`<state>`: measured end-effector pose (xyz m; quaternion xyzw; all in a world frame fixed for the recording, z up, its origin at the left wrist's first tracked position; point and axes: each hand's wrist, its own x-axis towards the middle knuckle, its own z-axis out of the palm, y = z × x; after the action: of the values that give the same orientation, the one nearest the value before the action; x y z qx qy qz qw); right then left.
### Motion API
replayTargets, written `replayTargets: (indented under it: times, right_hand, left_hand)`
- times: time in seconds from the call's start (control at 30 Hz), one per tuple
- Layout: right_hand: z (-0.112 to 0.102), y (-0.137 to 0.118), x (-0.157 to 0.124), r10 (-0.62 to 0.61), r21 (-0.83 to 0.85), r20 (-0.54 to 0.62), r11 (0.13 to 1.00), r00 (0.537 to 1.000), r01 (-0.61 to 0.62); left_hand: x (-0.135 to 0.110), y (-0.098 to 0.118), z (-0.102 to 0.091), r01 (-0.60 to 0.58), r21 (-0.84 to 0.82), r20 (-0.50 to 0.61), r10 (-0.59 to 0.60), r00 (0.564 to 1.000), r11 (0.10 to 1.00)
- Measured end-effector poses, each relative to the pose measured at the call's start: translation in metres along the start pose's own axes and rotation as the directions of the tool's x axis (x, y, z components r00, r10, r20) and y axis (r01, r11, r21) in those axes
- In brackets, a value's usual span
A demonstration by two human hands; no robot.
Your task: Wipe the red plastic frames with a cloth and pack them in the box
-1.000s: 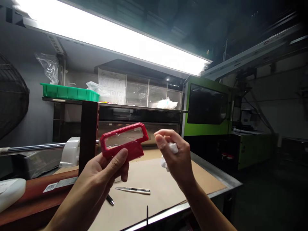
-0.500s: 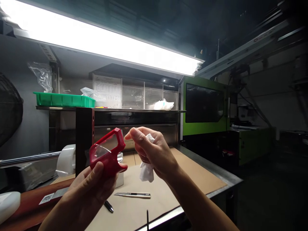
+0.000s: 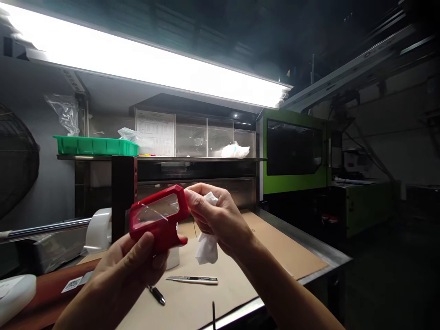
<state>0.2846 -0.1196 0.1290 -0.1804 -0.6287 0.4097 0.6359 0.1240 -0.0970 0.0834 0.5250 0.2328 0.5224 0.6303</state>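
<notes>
The left hand is raised above the surface, fingers and thumb clamped on the lower body of a red plastic housing with a clear window set in its upper half. The housing is tilted, its right end lifted toward the bright strip light overhead. The right hand is closed around a crumpled white cloth, and its fingertips press against the right end of the red frame; most of the cloth hangs loose below the palm.

Beneath the hands, brown cardboard covers the surface. On it lie a slim utility knife, nearly level, a dark pen just left of it, and a thin dark rod at the near edge. To the left stands a roll of white tape on a metal bar, beside a dark upright post.

A green tray sits on the shelf behind, with clear plastic bags near it and a bundle of white material farther right. A green machine with a dark window stands past the right end of the shelf.
</notes>
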Motion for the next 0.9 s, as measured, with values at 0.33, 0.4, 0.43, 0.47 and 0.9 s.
replayTargets:
  times: [0.33,0.4,0.43,0.47,0.9]
  right_hand:
    - [0.005,-0.012,0.025,-0.034,0.214,0.030,0.976,0.999,0.027]
    - [0.007,-0.019,0.029,-0.052,0.171,0.000,0.984,0.999,0.051]
    - [0.008,-0.023,0.030,-0.060,0.142,-0.010,0.988,0.998,0.061]
    - [0.009,-0.026,0.031,-0.071,0.115,-0.017,0.991,0.997,0.073]
    - [0.013,-0.055,0.046,-0.232,0.003,0.017,0.973,0.973,0.232]
  left_hand:
    - [0.019,0.064,0.031,-0.438,0.372,0.332,0.323,0.886,0.819]
    - [0.017,0.076,0.039,-0.490,0.414,0.370,0.349,0.861,0.768]
    - [0.016,0.081,0.042,-0.511,0.427,0.388,0.359,0.849,0.746]
    - [0.015,0.085,0.045,-0.535,0.434,0.402,0.375,0.835,0.725]
    - [0.015,0.117,0.063,-0.691,0.468,0.480,0.498,0.722,0.551]
